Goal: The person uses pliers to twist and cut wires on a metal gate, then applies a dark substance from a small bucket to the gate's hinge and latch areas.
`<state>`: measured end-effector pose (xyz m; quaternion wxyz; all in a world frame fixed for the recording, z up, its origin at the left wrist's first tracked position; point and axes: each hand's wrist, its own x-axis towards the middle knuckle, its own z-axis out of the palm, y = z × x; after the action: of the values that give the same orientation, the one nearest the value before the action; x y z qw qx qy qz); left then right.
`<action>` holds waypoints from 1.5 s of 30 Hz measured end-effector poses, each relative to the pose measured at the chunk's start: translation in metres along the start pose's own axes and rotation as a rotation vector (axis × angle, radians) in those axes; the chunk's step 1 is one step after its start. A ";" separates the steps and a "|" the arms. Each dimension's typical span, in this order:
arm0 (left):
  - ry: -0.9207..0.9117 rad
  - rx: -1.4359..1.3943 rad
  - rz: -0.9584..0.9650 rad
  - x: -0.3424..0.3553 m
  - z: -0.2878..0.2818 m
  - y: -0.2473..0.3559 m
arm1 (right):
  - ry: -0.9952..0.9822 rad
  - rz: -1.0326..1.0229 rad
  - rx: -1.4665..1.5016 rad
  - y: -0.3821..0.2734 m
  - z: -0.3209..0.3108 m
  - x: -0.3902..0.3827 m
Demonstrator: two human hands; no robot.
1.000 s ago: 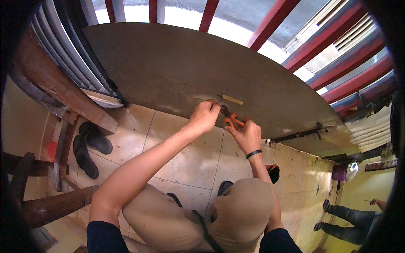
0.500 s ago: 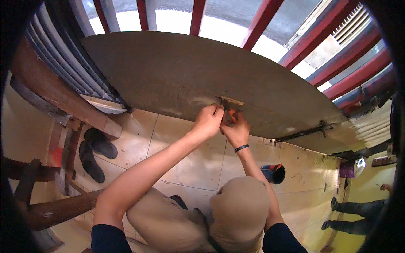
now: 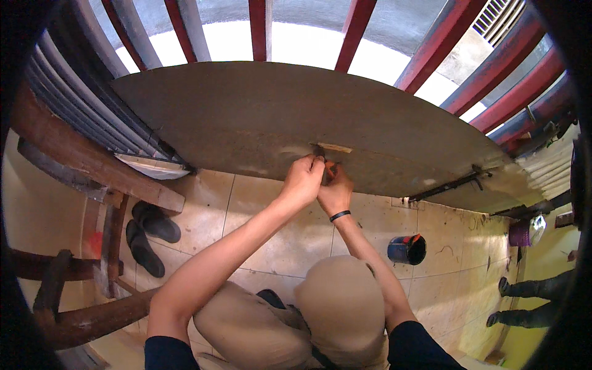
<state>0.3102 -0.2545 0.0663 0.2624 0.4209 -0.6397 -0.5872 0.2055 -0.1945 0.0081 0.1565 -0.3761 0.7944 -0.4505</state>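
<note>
My left hand point(image 3: 300, 180) is closed in a pinch at the lower part of a dark grey metal gate panel point(image 3: 246, 105); whatever is between its fingertips is too small or hidden to name. Right beside it, my right hand point(image 3: 336, 192), with a black band on the wrist, is closed around a small orange object point(image 3: 331, 169). Fingers cover most of that object, so its kind does not show. Just above both hands, a narrow pale slot point(image 3: 335, 148) cuts across the panel, with a dark mark at its left end.
Red bars point(image 3: 259, 31) rise above the panel. A black sliding bolt point(image 3: 450, 184) crosses it at right. On the tiles stand a dark blue paint can point(image 3: 407, 250) and black shoes point(image 3: 148, 231). A wooden frame point(image 3: 92, 145) is at left. Another person's legs point(image 3: 533, 297) show at far right.
The view has shifted slightly. My right hand now sits closer to my left and hides more of the orange object. Both hands stay just under the slot.
</note>
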 end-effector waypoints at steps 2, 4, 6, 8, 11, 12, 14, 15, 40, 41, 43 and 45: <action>0.006 -0.008 0.011 0.001 0.004 -0.001 | 0.044 -0.028 0.014 0.003 0.006 0.000; 0.010 -0.012 0.023 0.001 0.009 0.002 | 0.084 0.015 0.005 0.005 0.008 -0.001; 0.015 0.044 -0.010 0.000 0.013 0.007 | 0.073 0.046 0.006 0.013 0.016 -0.002; 0.024 0.047 0.022 0.000 0.011 0.004 | 0.051 0.073 0.012 0.012 0.022 -0.004; 0.053 0.078 0.083 0.004 0.008 -0.003 | 0.034 0.061 0.068 0.003 0.026 -0.007; 0.062 0.100 0.115 0.005 0.010 -0.003 | 0.006 0.068 0.086 0.006 0.025 -0.007; 0.057 0.103 0.109 0.004 0.011 -0.001 | -0.024 0.078 0.107 0.010 0.027 -0.006; 0.052 0.106 0.104 0.003 0.010 0.001 | -0.058 0.079 0.087 0.012 0.028 -0.006; 0.152 0.528 0.155 -0.003 -0.002 0.034 | -0.705 0.451 1.077 0.025 0.046 -0.021; 0.158 0.533 0.137 -0.005 -0.008 0.035 | -0.744 0.466 1.093 0.011 0.044 -0.026; 0.163 0.541 0.125 -0.007 -0.013 0.040 | -0.828 0.572 1.232 -0.003 0.031 -0.030; 0.116 0.571 0.099 -0.006 -0.013 0.043 | -0.901 0.681 1.355 -0.007 0.020 -0.030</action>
<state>0.3138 -0.2585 0.1114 0.1978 0.4788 -0.7828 -0.3448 0.2406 -0.1861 0.0002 0.7701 -0.0872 0.2883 -0.5624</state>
